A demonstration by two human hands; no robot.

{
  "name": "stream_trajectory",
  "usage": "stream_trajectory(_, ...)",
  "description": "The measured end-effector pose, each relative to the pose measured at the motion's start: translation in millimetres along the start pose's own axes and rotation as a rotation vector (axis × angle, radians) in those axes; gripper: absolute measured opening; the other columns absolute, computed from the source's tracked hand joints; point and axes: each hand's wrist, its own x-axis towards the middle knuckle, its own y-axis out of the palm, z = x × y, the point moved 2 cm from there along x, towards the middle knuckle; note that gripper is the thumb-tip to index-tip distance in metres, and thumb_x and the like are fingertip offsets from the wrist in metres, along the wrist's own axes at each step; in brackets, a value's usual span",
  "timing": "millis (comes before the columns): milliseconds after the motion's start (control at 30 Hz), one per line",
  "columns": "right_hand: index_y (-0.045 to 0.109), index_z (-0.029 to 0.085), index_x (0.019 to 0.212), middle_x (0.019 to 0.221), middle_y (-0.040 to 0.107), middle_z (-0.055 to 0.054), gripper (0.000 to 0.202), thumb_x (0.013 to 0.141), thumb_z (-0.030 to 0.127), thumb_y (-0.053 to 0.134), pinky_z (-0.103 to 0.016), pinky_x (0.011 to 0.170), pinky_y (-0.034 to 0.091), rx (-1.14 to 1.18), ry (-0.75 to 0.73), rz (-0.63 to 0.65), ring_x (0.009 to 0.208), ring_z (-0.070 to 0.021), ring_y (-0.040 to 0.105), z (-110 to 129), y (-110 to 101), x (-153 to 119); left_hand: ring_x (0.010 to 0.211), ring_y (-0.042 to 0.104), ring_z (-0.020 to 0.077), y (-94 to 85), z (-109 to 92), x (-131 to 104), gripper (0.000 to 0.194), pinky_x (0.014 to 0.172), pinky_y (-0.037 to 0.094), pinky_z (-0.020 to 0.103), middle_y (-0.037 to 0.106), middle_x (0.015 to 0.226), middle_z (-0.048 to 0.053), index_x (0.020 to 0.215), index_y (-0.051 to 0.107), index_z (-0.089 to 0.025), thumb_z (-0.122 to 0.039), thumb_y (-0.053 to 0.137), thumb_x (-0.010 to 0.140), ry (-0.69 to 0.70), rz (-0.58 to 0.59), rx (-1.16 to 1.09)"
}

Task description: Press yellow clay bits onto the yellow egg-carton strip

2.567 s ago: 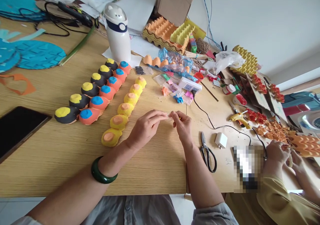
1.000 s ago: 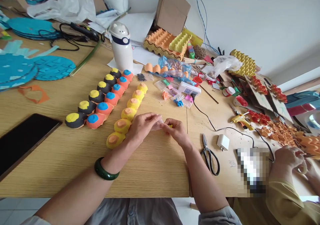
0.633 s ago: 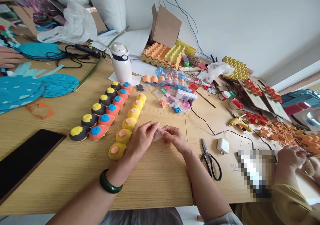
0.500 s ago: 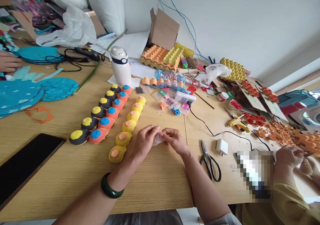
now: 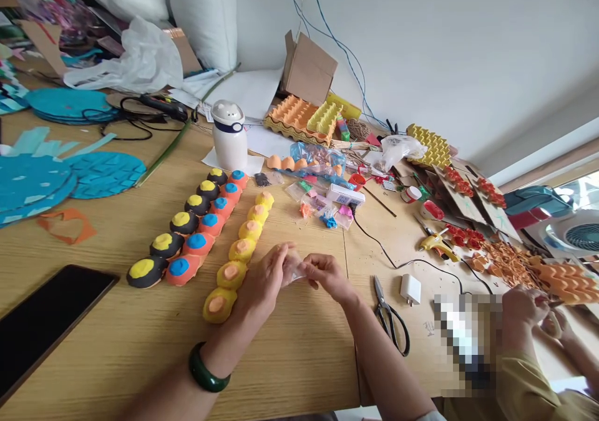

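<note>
Both hands are on a small clear plastic bag [image 5: 292, 272] above the wooden table. My left hand [image 5: 266, 279] is closed round its left side, and my right hand [image 5: 329, 277] pinches its right edge between thumb and finger. What the bag contains, if anything, I cannot make out. Just left of my left hand runs a row of yellow egg-carton cups [image 5: 242, 250] with peach tops. Beyond it stand an orange-red row with blue tops [image 5: 204, 226] and a black row with yellow tops [image 5: 182, 222]. Black-handled scissors [image 5: 391, 317] lie to the right of my right hand.
A phone [image 5: 51, 327] lies at the left. Farther back are a white lidded container [image 5: 229, 140], a power strip [image 5: 345, 194], small clay packets and egg trays [image 5: 299, 118]. A glue gun [image 5: 440, 245] and white charger [image 5: 410, 289] sit right, near a co-worker's hands [image 5: 526, 305].
My left hand has turned and its fingers are straighter over the bag. My right hand has moved slightly, still pinching. The view has tilted a little; the co-worker's hand at the left edge is gone.
</note>
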Motion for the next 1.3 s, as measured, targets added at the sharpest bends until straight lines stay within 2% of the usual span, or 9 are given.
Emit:
stream_trajectory(67,0.064,0.018,0.065,0.050,0.046,0.006,0.048,0.071,0.062,0.082,-0.023,0.044,0.032,0.035,-0.034,-0.172,0.045,-0.0075,0.037,12,-13,7,0.067,0.067,0.0163,0.1,4,0,0.034,0.066,0.060,0.033,0.071,0.095,0.006,0.105,0.068,-0.021,-0.051,0.060,0.092,-0.074,-0.042,-0.086)
stream_trajectory(133,0.060,0.019,0.063,0.050,0.040,0.008,0.049,0.073,0.063,0.079,-0.022,0.044,0.032,0.038,-0.056,-0.267,0.045,-0.0065,0.031,22,-27,20,0.068,0.069,0.0154,2.8,10,-2,0.042,0.074,0.062,0.035,0.070,0.102,0.006,0.115,0.066,-0.020,-0.054,0.059,0.091,-0.177,-0.067,-0.211)
stream_trajectory(233,0.055,0.020,0.060,0.052,0.040,0.008,0.048,0.071,0.060,0.079,-0.022,0.041,0.029,0.016,-0.073,-0.394,0.046,-0.0058,0.030,31,-46,45,0.062,0.067,0.0133,8.2,14,-3,0.047,0.069,0.061,0.033,0.069,0.090,0.004,0.108,0.068,-0.015,-0.054,0.065,0.083,-0.243,-0.062,-0.269)
stream_trajectory(400,0.052,0.020,0.055,0.052,0.044,0.007,0.041,0.065,0.048,0.080,-0.022,0.040,0.028,-0.053,-0.057,-0.508,0.044,-0.0051,0.031,40,-60,91,0.058,0.063,0.0113,11.3,10,-4,0.039,0.063,0.057,0.027,0.068,0.074,0.001,0.092,0.073,-0.012,-0.039,0.076,0.065,-0.289,-0.007,-0.280)
stream_trajectory(700,0.051,0.020,0.053,0.047,0.043,0.006,0.031,0.076,0.023,0.072,-0.022,0.040,0.030,-0.181,-0.016,-0.528,0.042,-0.0069,0.035,74,-42,167,0.054,0.062,0.0111,11.5,8,-2,0.033,0.062,0.055,0.028,0.067,0.071,0.000,0.088,0.075,-0.012,-0.034,0.073,0.064,-0.306,0.012,-0.273)
stream_trajectory(867,0.057,0.019,0.056,0.047,0.045,0.005,0.027,0.079,0.020,0.072,-0.023,0.045,0.038,-0.174,-0.044,-0.568,0.046,-0.0099,0.043,82,-25,195,0.058,0.065,0.0123,9.4,7,-3,0.032,0.065,0.057,0.029,0.067,0.074,0.001,0.091,0.076,-0.012,-0.034,0.073,0.067,-0.275,0.036,-0.264)
stream_trajectory(1000,0.068,0.018,0.079,0.065,0.059,0.003,0.003,0.078,0.015,0.068,-0.023,0.055,0.050,-0.053,-0.105,-0.550,0.055,-0.0101,0.053,78,-18,169,0.055,0.064,0.0123,8.4,8,-1,0.030,0.062,0.056,0.029,0.067,0.073,0.001,0.090,0.075,-0.011,-0.032,0.072,0.068,-0.246,0.018,-0.261)
stream_trajectory(1167,0.072,0.019,0.088,0.091,0.074,-0.002,0.018,0.071,0.020,0.078,-0.029,0.082,0.062,0.138,-0.120,-0.413,0.078,-0.0129,0.069,55,-14,96,0.059,0.065,0.0109,4.8,10,3,0.028,0.067,0.058,0.028,0.067,0.077,0.000,0.095,0.073,-0.013,-0.032,0.066,0.075,-0.153,-0.037,-0.235)
stream_trajectory(1300,0.073,0.020,0.101,0.089,0.077,-0.003,0.034,0.072,0.032,0.087,-0.031,0.072,0.065,0.408,-0.101,-0.244,0.071,-0.0141,0.070,28,-4,45,0.065,0.066,0.0099,1.4,8,2,0.026,0.071,0.057,0.025,0.070,0.089,0.001,0.102,0.073,-0.017,-0.033,0.067,0.083,-0.093,-0.060,-0.168)
